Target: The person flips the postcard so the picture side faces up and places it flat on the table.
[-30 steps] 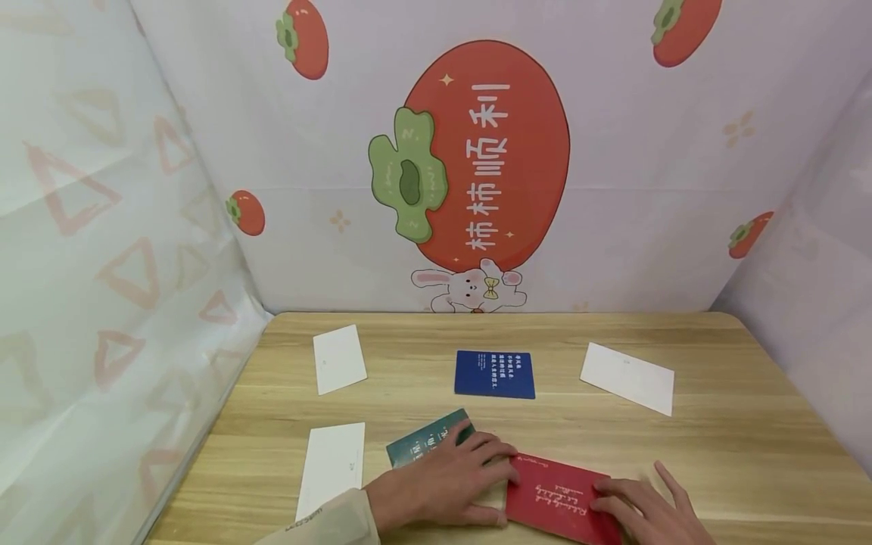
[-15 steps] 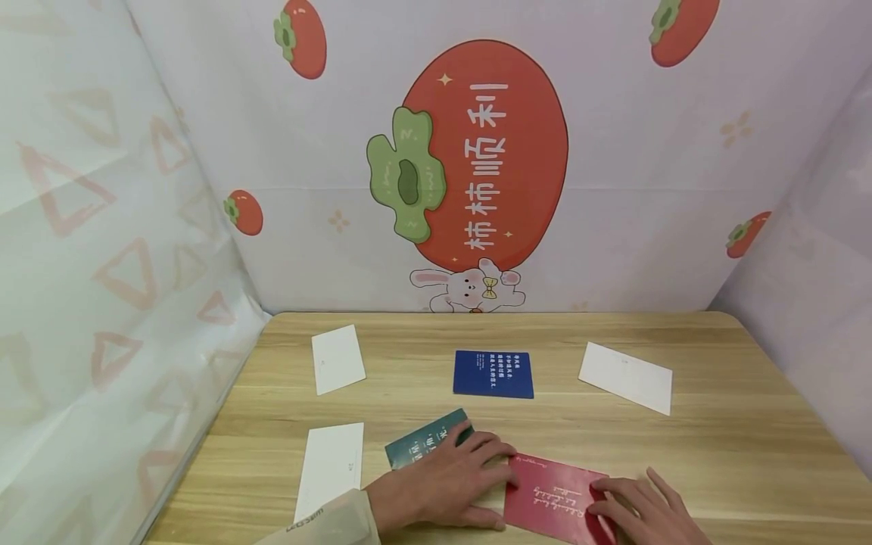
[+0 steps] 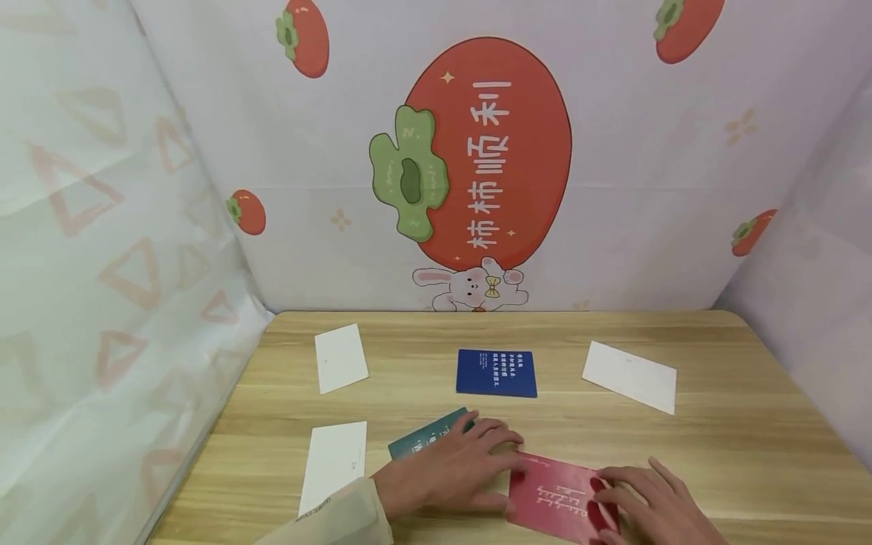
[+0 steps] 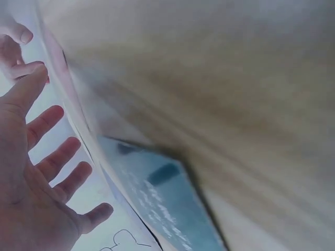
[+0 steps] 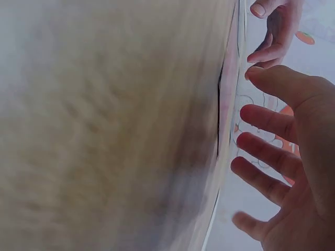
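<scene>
A red card (image 3: 555, 496) with white handwriting-style print lies near the front of the table, between the two hands. My left hand (image 3: 463, 469) is at its left edge, and its fingers are spread and relaxed in the left wrist view. On the card's right side is my right hand (image 3: 657, 503), fingers loosely extended and apart in the right wrist view. Neither hand grips the card; whether a fingertip touches it is hard to tell. A teal card (image 3: 429, 435) with white print lies partly hidden behind my left hand.
A blue card (image 3: 496, 373) with white text lies farther back on the wooden table (image 3: 722, 439). White cards lie at the back left (image 3: 342, 359), front left (image 3: 334, 463) and back right (image 3: 630, 376). Printed cloth walls stand behind and beside the table.
Both hands have lifted slightly at the red card's edges, and the left hand has shifted a little over the teal card. The cards look to be lying as before.
</scene>
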### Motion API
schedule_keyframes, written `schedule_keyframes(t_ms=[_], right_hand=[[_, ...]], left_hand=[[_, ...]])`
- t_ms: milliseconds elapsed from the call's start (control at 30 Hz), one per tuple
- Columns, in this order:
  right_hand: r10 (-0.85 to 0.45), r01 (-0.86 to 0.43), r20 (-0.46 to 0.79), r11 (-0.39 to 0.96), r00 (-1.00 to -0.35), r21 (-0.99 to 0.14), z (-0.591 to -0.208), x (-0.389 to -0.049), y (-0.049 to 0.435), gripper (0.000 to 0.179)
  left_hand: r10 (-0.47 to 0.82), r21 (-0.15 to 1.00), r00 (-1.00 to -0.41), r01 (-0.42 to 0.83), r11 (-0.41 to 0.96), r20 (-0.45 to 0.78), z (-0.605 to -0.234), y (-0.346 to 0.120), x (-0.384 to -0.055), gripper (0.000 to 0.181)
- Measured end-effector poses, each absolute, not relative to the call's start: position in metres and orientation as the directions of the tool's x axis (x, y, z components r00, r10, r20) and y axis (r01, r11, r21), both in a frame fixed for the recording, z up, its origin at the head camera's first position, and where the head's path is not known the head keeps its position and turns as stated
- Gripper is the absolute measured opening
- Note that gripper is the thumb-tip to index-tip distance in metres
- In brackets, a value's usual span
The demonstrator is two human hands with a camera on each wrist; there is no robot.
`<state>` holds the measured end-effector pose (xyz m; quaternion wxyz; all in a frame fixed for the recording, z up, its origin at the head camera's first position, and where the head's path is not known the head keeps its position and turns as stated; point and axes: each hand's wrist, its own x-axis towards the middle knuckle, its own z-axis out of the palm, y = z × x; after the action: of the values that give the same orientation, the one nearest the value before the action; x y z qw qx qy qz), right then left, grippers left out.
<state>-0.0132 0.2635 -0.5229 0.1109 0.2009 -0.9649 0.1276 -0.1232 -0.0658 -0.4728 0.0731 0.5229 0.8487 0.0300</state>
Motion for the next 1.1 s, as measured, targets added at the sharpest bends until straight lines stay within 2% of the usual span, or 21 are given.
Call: schedule_keyframes(t_ms=[133,367,433,533,667,867,1000,1100], right_hand=[[-0.288,-0.331,0.192,0.909,-0.938,-0.254,-0.508,-0.017,0.262,0.039],[-0.288,-0.329,0.212,0.924,-0.934,-0.194,-0.494,-0.029,0.272,0.038],[-0.308,-0.363,0.269,0.912,-0.913,-0.189,-0.493,-0.035,0.277,0.038],[-0.364,-0.455,0.392,0.874,-0.845,-0.17,-0.492,-0.047,0.286,0.043],[-0.407,-0.537,0.493,0.83,-0.769,-0.152,-0.493,-0.065,0.298,0.046],[-0.397,-0.54,0.51,0.826,-0.763,-0.165,-0.494,-0.085,0.312,0.042],[-0.403,-0.556,0.519,0.812,-0.754,-0.177,-0.494,-0.095,0.317,0.038],[-0.382,-0.536,0.509,0.822,-0.772,-0.196,-0.494,-0.1,0.321,0.037]], left_hand=[[0.889,0.129,-0.451,0.88,0.458,-0.079,-0.472,-0.058,-0.129,0.051],[0.883,0.182,-0.459,0.864,0.47,-0.104,-0.47,-0.037,-0.147,0.047],[0.882,0.185,-0.46,0.862,0.472,-0.107,-0.468,-0.031,-0.153,0.046],[0.877,0.174,-0.468,0.86,0.48,-0.107,-0.468,-0.023,-0.162,0.046],[0.857,0.177,-0.503,0.839,0.515,-0.109,-0.468,-0.012,-0.172,0.047],[0.822,0.207,-0.559,0.795,0.57,-0.113,-0.47,0.006,-0.188,0.048],[0.808,0.234,-0.579,0.775,0.587,-0.11,-0.469,0.016,-0.197,0.048],[0.803,0.243,-0.587,0.767,0.593,-0.106,-0.47,0.024,-0.204,0.049]])
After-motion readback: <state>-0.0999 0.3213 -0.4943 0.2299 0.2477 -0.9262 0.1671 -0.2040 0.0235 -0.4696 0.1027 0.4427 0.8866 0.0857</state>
